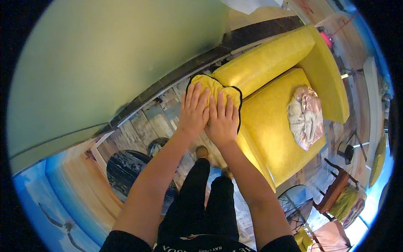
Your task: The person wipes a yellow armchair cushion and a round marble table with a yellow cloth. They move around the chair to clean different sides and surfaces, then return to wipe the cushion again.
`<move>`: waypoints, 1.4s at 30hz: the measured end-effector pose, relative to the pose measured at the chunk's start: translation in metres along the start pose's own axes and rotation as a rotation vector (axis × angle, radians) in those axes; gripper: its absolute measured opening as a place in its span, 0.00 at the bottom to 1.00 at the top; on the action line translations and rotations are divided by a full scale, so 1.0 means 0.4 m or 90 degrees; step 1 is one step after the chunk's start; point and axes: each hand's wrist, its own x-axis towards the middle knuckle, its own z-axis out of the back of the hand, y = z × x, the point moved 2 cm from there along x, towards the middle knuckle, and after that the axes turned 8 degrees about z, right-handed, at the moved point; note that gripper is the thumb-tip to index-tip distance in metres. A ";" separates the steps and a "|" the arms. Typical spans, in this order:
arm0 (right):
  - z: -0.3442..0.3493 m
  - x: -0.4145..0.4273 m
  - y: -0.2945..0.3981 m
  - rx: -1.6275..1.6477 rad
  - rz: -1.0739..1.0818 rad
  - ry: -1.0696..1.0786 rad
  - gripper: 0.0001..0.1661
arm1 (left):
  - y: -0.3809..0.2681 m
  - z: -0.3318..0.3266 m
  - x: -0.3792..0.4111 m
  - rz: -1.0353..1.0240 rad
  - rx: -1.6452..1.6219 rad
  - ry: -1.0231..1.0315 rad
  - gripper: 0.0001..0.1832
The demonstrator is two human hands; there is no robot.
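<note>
A yellow cloth with a black border (pixel 206 82) lies spread at the near back corner of a yellow upholstered armchair (pixel 267 123). My left hand (pixel 194 110) rests palm down on the cloth's left part, fingers stretched forward. Beside it, my right hand (pixel 222 118) lies flat on the right part, its fingers slightly spread. The thumbs almost meet. Neither hand grips the cloth, and what is under it is hidden. On the chair's seat sits a crumpled pink and whitish cloth (pixel 305 116), partly shiny and partly fluffy.
A plain greenish wall (pixel 119 63) with a dark baseboard (pixel 189 64) runs behind the chair. To my left stands a round dark marbled table (pixel 126 170). At right are a brown wooden chair (pixel 333 190) and a black stand base (pixel 345 152). Wood-patterned flooring (pixel 157 115) lies below.
</note>
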 end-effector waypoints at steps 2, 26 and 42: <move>-0.010 0.008 0.008 0.003 -0.005 0.010 0.40 | 0.015 -0.006 0.005 -0.004 -0.033 -0.027 0.29; 0.142 -0.462 -0.101 0.037 -0.184 0.017 0.38 | -0.353 -0.063 -0.325 -0.028 0.064 0.195 0.36; 0.264 -0.879 -0.280 0.305 -0.324 0.053 0.46 | -0.701 -0.153 -0.428 -0.272 0.044 0.398 0.31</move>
